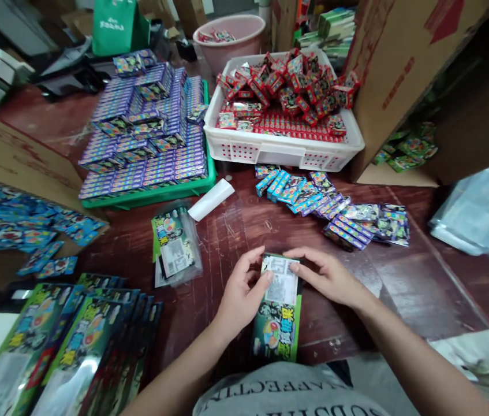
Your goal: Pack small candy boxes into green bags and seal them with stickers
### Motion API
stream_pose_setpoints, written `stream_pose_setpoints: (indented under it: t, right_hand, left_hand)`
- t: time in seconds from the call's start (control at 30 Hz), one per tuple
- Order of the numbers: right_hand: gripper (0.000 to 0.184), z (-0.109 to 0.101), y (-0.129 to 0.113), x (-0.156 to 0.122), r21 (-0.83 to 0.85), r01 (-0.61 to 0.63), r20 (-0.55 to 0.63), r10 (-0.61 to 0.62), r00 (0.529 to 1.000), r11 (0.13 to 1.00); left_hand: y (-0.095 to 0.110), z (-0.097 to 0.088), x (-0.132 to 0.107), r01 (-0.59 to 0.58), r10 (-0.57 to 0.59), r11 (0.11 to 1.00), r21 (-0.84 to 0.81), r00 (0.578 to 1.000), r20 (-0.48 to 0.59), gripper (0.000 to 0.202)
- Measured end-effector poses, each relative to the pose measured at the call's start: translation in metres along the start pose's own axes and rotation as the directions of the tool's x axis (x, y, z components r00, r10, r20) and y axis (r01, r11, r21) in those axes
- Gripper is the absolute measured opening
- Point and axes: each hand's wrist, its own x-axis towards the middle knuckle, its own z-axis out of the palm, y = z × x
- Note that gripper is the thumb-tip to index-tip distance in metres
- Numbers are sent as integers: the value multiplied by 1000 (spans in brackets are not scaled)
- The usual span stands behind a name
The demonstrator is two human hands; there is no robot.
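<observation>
A flat candy bag (275, 326), dark and green with colourful print and a white label at its top end, lies in front of me near the table edge. My left hand (244, 292) grips its left side, thumb on the label. From the right, my right hand (326, 276) holds the upper corner with the thumb pressed on the label and the other fingers at the edge. To the left lies a small stack of similar clear-edged bags (177, 245), with a white paper strip (212, 199) beside it.
Blue and purple small boxes (300, 193) lie in a row ahead. Behind stand a white crate (255, 153) of red boxes and a green tray (149, 196) of purple boxes. Filled bags (82, 341) stand front left. Cartons (394, 75) flank the table; clear plastic sleeves (476, 211) lie right.
</observation>
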Motion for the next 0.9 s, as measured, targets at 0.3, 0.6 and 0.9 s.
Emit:
stream_pose_setpoints:
  t: [0.3, 0.6, 0.9]
  right_hand:
    - [27, 57, -2, -6, 294, -108, -247, 185, 951, 950]
    - [19, 47, -15, 6, 72, -26, -177, 38, 983, 997]
    - [15, 38, -40, 15, 89, -156, -114, 166, 980, 984]
  left_hand:
    - [1, -46, -7, 7, -4, 1000, 28, 993, -119, 16]
    - [12, -47, 0, 82, -98, 989, -127, 987, -129, 32]
    - [33, -50, 1, 105, -104, 994, 38, 994, -39, 16]
